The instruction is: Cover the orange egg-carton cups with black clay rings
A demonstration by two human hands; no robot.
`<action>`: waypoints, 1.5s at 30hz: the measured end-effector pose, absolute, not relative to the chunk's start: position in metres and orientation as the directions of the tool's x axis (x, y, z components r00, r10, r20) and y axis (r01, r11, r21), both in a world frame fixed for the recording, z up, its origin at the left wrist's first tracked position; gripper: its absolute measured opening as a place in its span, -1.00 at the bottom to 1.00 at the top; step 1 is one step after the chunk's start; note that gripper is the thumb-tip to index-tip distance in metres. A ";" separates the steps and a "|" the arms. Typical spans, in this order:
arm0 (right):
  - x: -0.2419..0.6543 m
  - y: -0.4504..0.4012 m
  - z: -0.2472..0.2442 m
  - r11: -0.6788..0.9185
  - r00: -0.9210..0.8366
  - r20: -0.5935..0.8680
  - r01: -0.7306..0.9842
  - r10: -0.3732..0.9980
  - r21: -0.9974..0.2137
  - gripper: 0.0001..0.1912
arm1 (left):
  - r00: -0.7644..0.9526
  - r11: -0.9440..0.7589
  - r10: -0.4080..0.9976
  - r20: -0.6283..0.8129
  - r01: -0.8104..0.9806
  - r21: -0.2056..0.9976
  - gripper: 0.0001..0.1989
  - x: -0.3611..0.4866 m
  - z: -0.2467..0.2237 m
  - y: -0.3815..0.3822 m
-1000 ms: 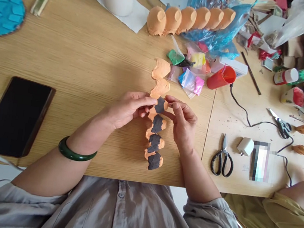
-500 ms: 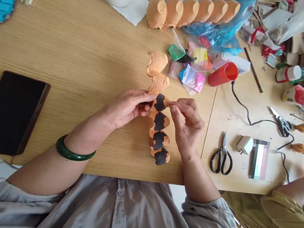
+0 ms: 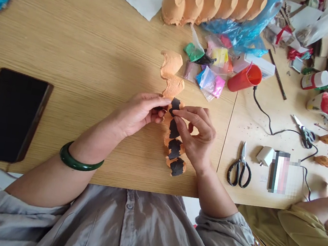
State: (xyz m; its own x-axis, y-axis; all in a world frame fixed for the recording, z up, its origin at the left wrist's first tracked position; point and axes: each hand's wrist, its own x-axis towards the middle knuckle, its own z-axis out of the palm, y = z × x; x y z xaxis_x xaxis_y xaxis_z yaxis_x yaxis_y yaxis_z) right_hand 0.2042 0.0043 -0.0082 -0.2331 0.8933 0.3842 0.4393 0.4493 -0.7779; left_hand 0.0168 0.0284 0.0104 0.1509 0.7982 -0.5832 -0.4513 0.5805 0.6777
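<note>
An orange egg-carton strip [image 3: 172,65] runs lengthwise in front of me, its hollow cups facing up. Several cups nearest me are lined with black patches [image 3: 177,166] that look like soft clay; the two far cups are plain orange. My left hand [image 3: 141,113] is closed on the strip's left edge, thumb on top, beside the third cup from the far end. Over that same cup, my right hand [image 3: 195,129] has thumb and forefinger drawn together, the tips touching the black patch. Whatever lies between those fingertips is hidden.
Behind stands another orange egg-carton strip [image 3: 210,6], cups upward. Bagged coloured clay [image 3: 218,57], a red cup [image 3: 245,78] and black-handled scissors [image 3: 240,166] are to the right. A dark tablet [image 3: 8,115] lies left. Another person's arm [image 3: 320,206] rests at far right.
My right hand has moved left from the strip's right edge onto the black patch in the third cup. My left hand keeps its hold. The whole view has shifted slightly.
</note>
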 end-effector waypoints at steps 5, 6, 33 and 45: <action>0.202 0.004 -0.009 0.408 -0.198 0.359 0.359 0.912 -0.840 -0.82 | 0.103 0.521 0.843 -0.528 -0.399 0.754 -0.70 0.018 0.004 0.028; 0.202 0.004 -0.010 0.385 -0.181 0.341 0.358 0.923 -0.851 -0.83 | 0.097 0.516 0.846 -0.524 -0.397 0.759 -0.70 0.019 0.003 0.028; 0.201 -0.003 -0.003 0.507 -0.148 0.593 0.700 0.791 -0.502 -0.78 | 0.061 0.442 0.872 -0.486 -0.529 0.725 -0.86 0.032 0.004 0.015; 0.200 -0.001 -0.007 0.491 -0.142 0.595 0.727 0.791 -0.480 -0.89 | 0.058 0.438 0.871 -0.487 -0.539 0.719 -0.90 0.031 0.010 0.015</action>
